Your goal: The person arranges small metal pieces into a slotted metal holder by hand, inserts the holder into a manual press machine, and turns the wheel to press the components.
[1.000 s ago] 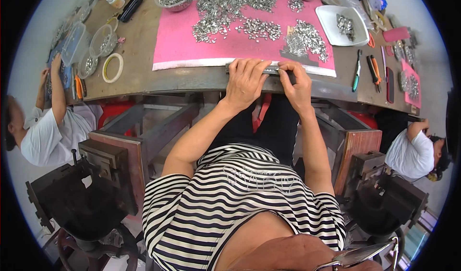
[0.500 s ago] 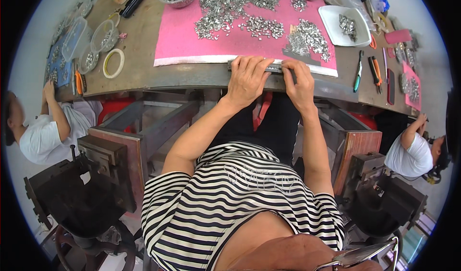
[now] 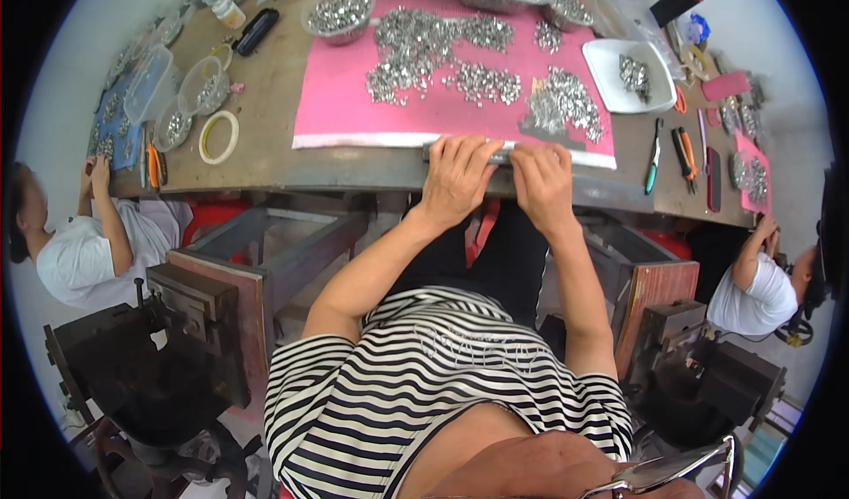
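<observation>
A narrow dark metal bar [image 3: 500, 157] lies along the front edge of the pink mat [image 3: 340, 110]. My left hand [image 3: 455, 183] is closed over its left part, fingers bent across the top. On its right part rests my right hand [image 3: 543, 189], fingers curled down and pressed together. Most of the bar is hidden under both hands; a short stretch shows between them and a tip shows at the left. Beyond it, small shiny metal pieces [image 3: 411, 43] lie in loose heaps on the mat. A nearer right heap [image 3: 566, 101] sits partly on a grey patch.
Clear tubs of metal pieces [image 3: 339, 12] line the back. A white tray [image 3: 597, 61] stands right, near a teal-handled tool [image 3: 653, 167] and orange-handled pliers [image 3: 684, 149]. A tape roll [image 3: 205, 149] lies left. Two people work at the sides.
The whole view has shifted, so the bench sits lower in the picture. My right hand has moved left along the bar, closer to my left hand, its fingers reaching further over it.
</observation>
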`<action>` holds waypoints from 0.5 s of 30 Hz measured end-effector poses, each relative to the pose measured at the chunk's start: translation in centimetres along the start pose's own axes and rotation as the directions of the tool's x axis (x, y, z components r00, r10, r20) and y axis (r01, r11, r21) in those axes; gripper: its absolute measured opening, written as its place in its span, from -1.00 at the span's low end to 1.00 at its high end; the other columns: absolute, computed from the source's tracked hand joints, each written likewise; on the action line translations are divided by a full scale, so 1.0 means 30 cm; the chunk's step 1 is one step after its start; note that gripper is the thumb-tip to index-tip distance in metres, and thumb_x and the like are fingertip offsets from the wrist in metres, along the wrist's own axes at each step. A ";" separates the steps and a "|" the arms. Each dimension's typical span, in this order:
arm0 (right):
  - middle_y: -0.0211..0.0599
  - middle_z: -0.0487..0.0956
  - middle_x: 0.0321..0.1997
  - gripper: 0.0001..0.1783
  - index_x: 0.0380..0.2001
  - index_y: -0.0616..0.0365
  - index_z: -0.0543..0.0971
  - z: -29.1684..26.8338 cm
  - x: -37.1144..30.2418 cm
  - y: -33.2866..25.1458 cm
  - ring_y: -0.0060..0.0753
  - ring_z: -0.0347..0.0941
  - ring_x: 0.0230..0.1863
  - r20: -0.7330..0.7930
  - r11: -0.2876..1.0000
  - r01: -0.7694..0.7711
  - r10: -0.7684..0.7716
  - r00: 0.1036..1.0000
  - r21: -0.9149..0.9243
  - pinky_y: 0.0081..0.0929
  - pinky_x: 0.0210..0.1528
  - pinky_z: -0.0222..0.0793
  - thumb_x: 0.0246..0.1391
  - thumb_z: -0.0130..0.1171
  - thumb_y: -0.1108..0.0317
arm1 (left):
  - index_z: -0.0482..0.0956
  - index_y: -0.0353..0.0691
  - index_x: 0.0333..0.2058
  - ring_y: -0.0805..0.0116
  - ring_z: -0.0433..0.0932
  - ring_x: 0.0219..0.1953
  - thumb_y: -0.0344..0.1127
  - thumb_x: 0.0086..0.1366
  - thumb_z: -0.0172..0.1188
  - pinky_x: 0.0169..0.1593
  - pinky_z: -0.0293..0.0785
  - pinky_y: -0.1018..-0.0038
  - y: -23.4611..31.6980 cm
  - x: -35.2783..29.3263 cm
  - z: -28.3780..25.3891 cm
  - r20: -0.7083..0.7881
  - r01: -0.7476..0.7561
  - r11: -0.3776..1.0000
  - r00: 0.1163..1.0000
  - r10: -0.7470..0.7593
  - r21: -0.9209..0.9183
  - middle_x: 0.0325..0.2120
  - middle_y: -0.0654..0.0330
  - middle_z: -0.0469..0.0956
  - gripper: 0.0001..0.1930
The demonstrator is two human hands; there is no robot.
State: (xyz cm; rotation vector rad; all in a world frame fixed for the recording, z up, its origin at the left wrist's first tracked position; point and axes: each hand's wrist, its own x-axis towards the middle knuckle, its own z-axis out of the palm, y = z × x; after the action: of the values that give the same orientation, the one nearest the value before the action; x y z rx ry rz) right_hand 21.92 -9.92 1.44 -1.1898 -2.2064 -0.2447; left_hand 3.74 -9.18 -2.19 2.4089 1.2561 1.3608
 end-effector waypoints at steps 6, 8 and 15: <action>-0.24 0.61 0.02 -0.66 -0.08 0.20 0.60 -0.009 -0.053 -0.009 -0.18 0.51 0.03 0.004 0.999 -0.023 0.023 1.000 0.032 -0.11 0.20 0.23 0.02 0.29 0.45 | 0.50 -0.13 0.07 0.16 0.46 -0.03 -0.33 0.21 0.30 0.16 0.15 0.08 0.019 0.050 -0.050 0.111 0.092 0.995 0.990 -0.088 -0.033 -0.14 0.18 0.51 -0.57; -0.24 0.65 -0.04 -0.73 -0.12 0.17 0.64 -0.014 -0.037 0.046 -0.18 0.53 0.00 0.062 0.955 -0.116 0.102 0.993 0.274 -0.16 0.15 0.27 0.06 0.29 0.45 | 0.53 -0.08 0.01 0.17 0.47 -0.06 -0.26 0.27 0.25 0.19 0.12 -0.05 -0.012 0.097 -0.065 0.197 0.109 0.992 0.976 -0.094 -0.064 -0.19 0.20 0.53 -0.67; -0.12 0.61 -0.32 -0.87 -0.26 0.16 0.69 0.136 0.277 0.278 -0.02 0.54 -0.20 0.000 0.914 -0.280 0.293 0.956 0.294 -0.15 -0.16 0.41 0.13 0.21 0.45 | 0.68 -0.06 -0.32 0.22 0.55 -0.15 -0.21 0.30 0.23 0.17 0.13 0.00 -0.316 0.437 0.081 0.104 0.033 0.994 0.994 -0.044 0.102 -0.37 0.26 0.62 -0.88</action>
State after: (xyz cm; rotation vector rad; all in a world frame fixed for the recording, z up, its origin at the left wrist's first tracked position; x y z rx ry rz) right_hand 23.51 2.42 2.14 -1.3033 -1.9158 0.1696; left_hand 3.21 6.91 0.82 2.4725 1.3667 1.1689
